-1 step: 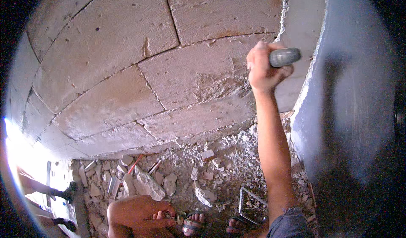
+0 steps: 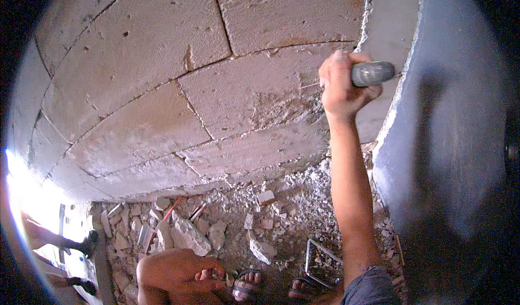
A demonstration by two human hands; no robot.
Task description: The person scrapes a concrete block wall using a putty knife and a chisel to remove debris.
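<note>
My right hand is closed round the thick dark grey handle of a hand tool. A thin light line, perhaps its shaft or blade edge, sticks out to the left of my fingers; its exact kind cannot be made out. The hand is at the block wall, beside a rough, chipped patch. Low in the view, next to my bent knee, my left hand has curled fingers. Something small and yellowish-green shows by it, too dim to name.
Broken stone and mortar rubble covers the ground along the wall, with a red stick-like piece among it. A bent metal frame lies near my sandalled feet. A smooth grey surface rises at right. Another person's legs show at left.
My right hand and the tool handle have shifted slightly to the right. The thin line left of the fingers now shows. My left hand stays by the knee.
</note>
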